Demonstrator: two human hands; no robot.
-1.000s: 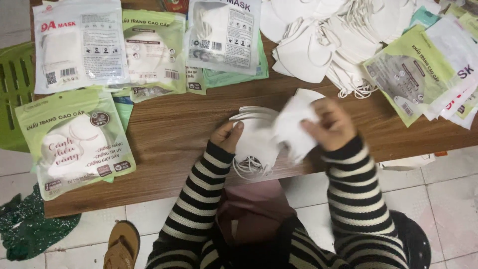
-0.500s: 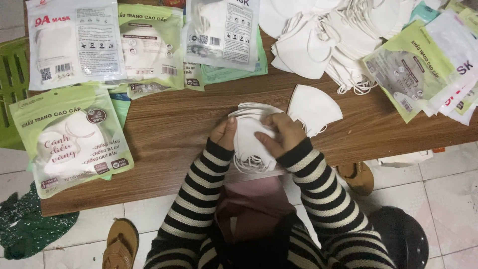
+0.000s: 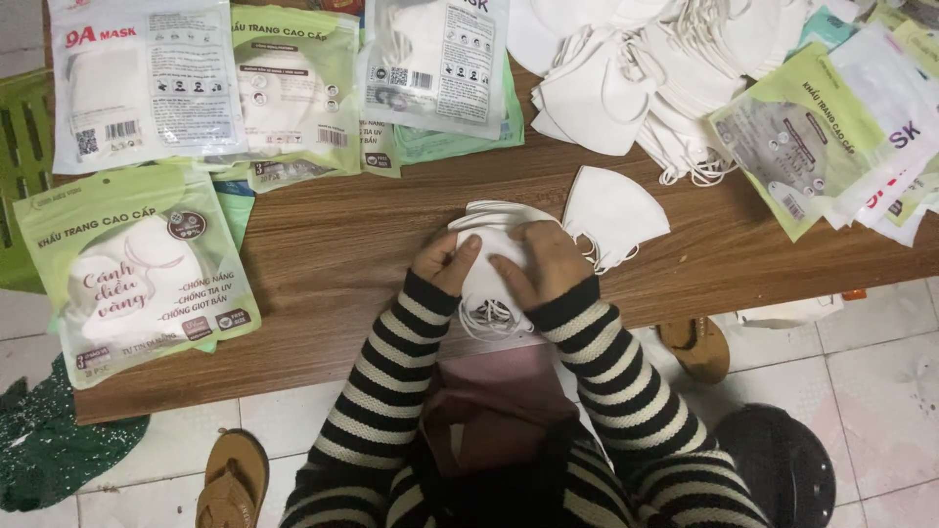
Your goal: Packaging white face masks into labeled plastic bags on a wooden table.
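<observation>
Head view, only cam.

Stack of white masks (image 3: 494, 249) sits near the table's (image 3: 333, 264) front edge, roughly centre frame. Left hand (image 3: 445, 262) at the stack's 8 o'clock, right hand (image 3: 543, 264) at its 4 o'clock. Both lie flat on top, fingers together, pressing the stack down from both sides; neither pinches anything. Ear loops (image 3: 489, 318) spill off the stack at 6 o'clock, over the table edge toward the lap.

Single white mask (image 3: 611, 215) lies loose at 2 o'clock of the stack, just beside the right hand, not touching the stack as far as I can tell.

Risks, judged from layout:
- Stack is at the edge w/ loops dangling. Uneven press could fan or slide the slick layers off onto the tile floor.
- Loops could snag on fingers or striped sleeves and drag the top mask out of alignment.
- Loose mask at 2 o'clock is close enough for the right wrist to knock it.

Materials/shapes:
- Masks: soft non-woven fabric, matte white, folded flat, curved-edge shape; thin elastic loops.
- Loose mask pile (image 3: 636, 78) at 1 o'clock, loops tangled.
- Green pouch (image 3: 132, 269) at 9 o'clock: glossy plastic film, flat rectangle, clear window showing masks inside. More pouches (image 3: 293, 88) at 11 o'clock and at 2–3 o'clock (image 3: 812, 137), overlapping.
- Table: brown wood-grain, smooth.
</observation>
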